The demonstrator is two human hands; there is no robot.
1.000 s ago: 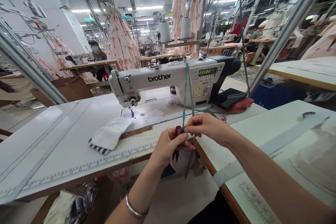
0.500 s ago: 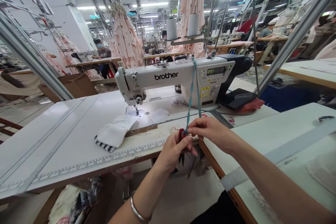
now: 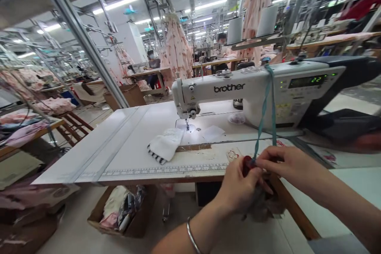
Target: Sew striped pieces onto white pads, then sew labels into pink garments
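My left hand [image 3: 239,186] is closed around small red-handled scissors [image 3: 247,162]; their blades are hidden or blurred below the fingers. A teal ribbon [image 3: 262,121] hangs from the top of the white sewing machine [image 3: 208,91] and runs down to the scissors' handle. Right there, the fingers of my right hand [image 3: 285,164] pinch the ribbon's lower end. Both hands are close together in front of the table edge, right of the needle area. A white cloth piece [image 3: 168,143] with a black-striped edge lies on the table near the presser foot.
A printed ruler strip [image 3: 190,170] runs along the front of the white table [image 3: 125,139]. Below stands a cardboard box [image 3: 133,222] of fabric scraps. Thread cones [image 3: 266,22] stand behind the machine. Farther back, a person [image 3: 153,63] sits by hanging pink garments [image 3: 177,47].
The view has swung left, so the machine and hands appear farther right. Both hands still hold the scissors and ribbon at the same spot. The scissors' dark blades, visible before, are now obscured.
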